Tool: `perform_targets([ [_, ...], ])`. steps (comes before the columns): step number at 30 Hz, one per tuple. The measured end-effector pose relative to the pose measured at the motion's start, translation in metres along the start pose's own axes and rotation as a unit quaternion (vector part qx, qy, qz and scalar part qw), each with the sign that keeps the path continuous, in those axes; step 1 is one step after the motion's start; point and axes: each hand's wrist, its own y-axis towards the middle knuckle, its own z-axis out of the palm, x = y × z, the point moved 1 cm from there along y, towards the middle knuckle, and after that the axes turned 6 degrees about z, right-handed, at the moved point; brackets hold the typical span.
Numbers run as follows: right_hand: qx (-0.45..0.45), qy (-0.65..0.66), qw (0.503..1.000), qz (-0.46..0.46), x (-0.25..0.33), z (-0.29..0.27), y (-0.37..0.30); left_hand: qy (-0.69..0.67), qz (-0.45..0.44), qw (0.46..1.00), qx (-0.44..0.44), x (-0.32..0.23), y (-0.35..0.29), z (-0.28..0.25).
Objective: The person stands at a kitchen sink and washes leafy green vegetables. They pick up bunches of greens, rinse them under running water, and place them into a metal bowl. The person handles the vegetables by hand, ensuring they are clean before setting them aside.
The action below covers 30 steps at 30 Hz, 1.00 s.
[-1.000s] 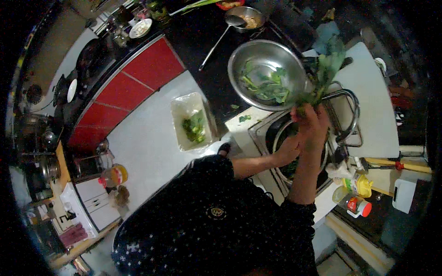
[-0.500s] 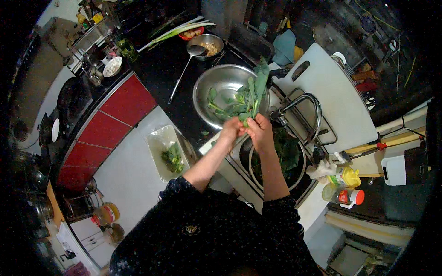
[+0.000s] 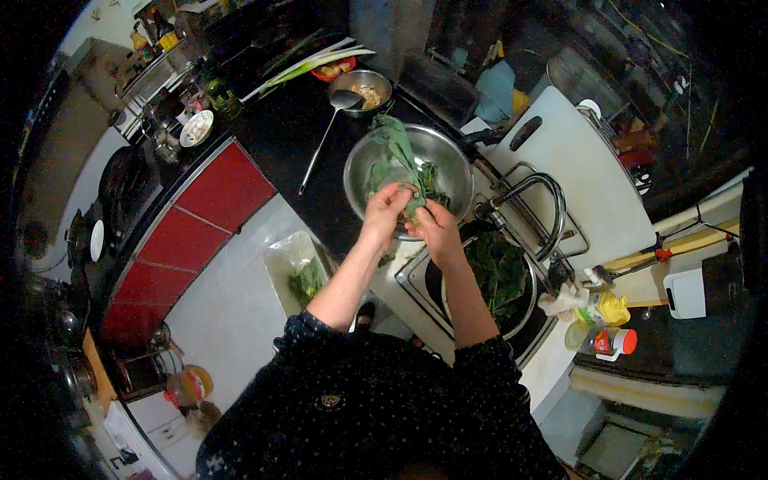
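Above the steel bowl point(image 3: 459, 164) at upper centre of the frame, the left hand point(image 3: 385, 212) and right hand point(image 3: 436, 232) have fingers clamped on 1 leafy green point(image 3: 402, 150), seemingly picking it apart, which calls next for steady grips.

No lettering is legible. The jar point(image 3: 582, 338) bears a red label point(image 3: 602, 342); the shirt point(image 3: 384, 392) bears a small gold emblem point(image 3: 330, 402).

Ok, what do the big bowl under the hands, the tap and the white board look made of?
Big bowl: metal, probably stainless steel; silvery, smooth inner wall with soft highlights.
Tap: likely chromed or polished metal, given its bright streaks.
White board: perhaps plastic, pale and matte without visible grain; coated wood isn't excluded.
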Motion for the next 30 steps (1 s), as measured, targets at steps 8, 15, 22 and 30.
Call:
perform_targets([
  [8, -0.108, 0.037, 0.989, -0.094, -0.006, 0.023, 0.011, -0.126, 0.081, 0.986, -0.073, -0.002, -0.002, 0.017],
  [15, -0.191, 0.002, 0.977, -0.091, -0.018, 0.025, 0.023, -0.142, 0.099, 0.979, -0.103, -0.012, -0.005, 0.031],
  [22, -0.197, 0.226, 0.954, 0.016, -0.031, 0.021, 0.028, -0.141, 0.039, 0.984, -0.105, -0.004, -0.001, 0.032],
  [30, -0.222, -0.237, 0.928, -0.184, -0.039, -0.070, 0.059, -0.085, 0.036, 0.990, -0.111, 0.019, -0.012, 0.022],
])
